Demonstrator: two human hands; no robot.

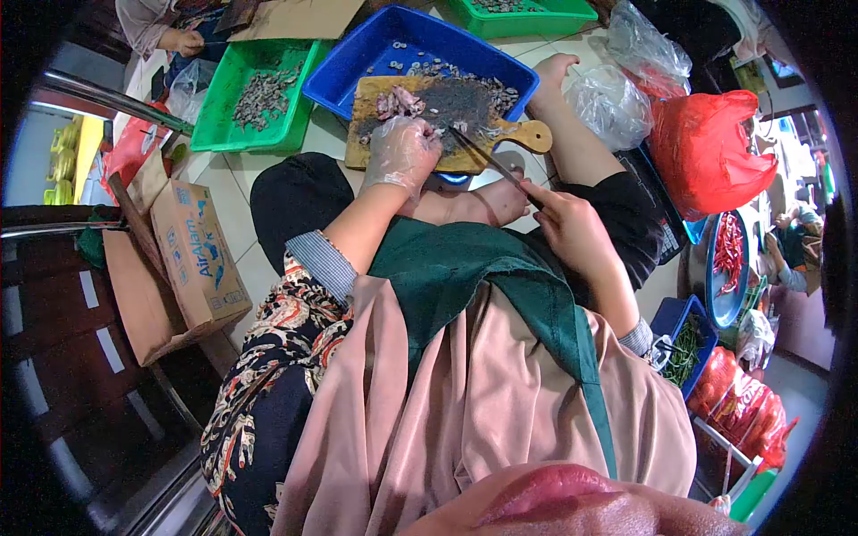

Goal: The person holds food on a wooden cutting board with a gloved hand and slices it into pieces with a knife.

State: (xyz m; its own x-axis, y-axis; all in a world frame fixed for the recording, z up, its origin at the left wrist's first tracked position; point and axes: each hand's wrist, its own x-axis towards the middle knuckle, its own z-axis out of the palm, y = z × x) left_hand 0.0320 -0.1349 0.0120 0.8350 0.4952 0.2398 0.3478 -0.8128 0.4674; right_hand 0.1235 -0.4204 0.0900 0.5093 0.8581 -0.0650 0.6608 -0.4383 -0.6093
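Observation:
A wooden cutting board (371,103) with a dark, worn middle rests across the near side of a blue basin (357,54). On its left part lies a heap of pinkish-grey meat pieces (399,103). My left hand (402,152), in a clear plastic glove, is closed on the board just below the heap, and its fingertips hide what they press on. My right hand (572,225) is bare and wrapped round the handle of a long dark knife (492,162), whose tip reaches the board beside my left fingers. Small cut pieces lie in the basin behind the board.
A green tray (299,125) of small pieces stands left, another green tray (536,24) behind. Cardboard box (198,255) at left. Red bag (710,152), clear bags (609,107) and a basin of chillies (728,259) at right. Another person's hand (183,41) shows top left.

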